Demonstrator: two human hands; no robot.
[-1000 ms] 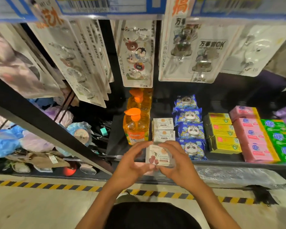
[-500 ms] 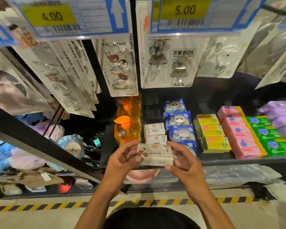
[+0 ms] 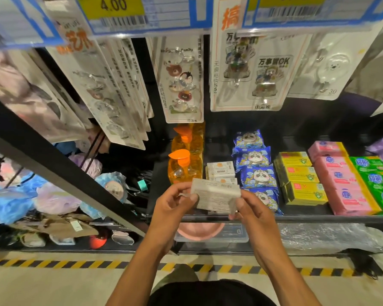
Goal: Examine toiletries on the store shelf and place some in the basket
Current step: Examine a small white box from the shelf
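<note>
Both hands, left (image 3: 175, 204) & right (image 3: 250, 209), pinch soap box (image 3: 216, 196) by ends w/ curled fingers, back side up, prob. to read label.

Dim, shadowed shelf recesses; wide-angle bending at edges, motion blur throughout.

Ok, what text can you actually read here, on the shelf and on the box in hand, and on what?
"4.00": yellow price tag, top left.
"万事皆OK": hanging hook card.
"无痕粘钩": same card's left edge.
"Family": bear hook card.
"30": clear hook pack.
Blurred, unreadable: print on the box that the left hand and right hand pinch.
Cut off: second price tag.
</note>
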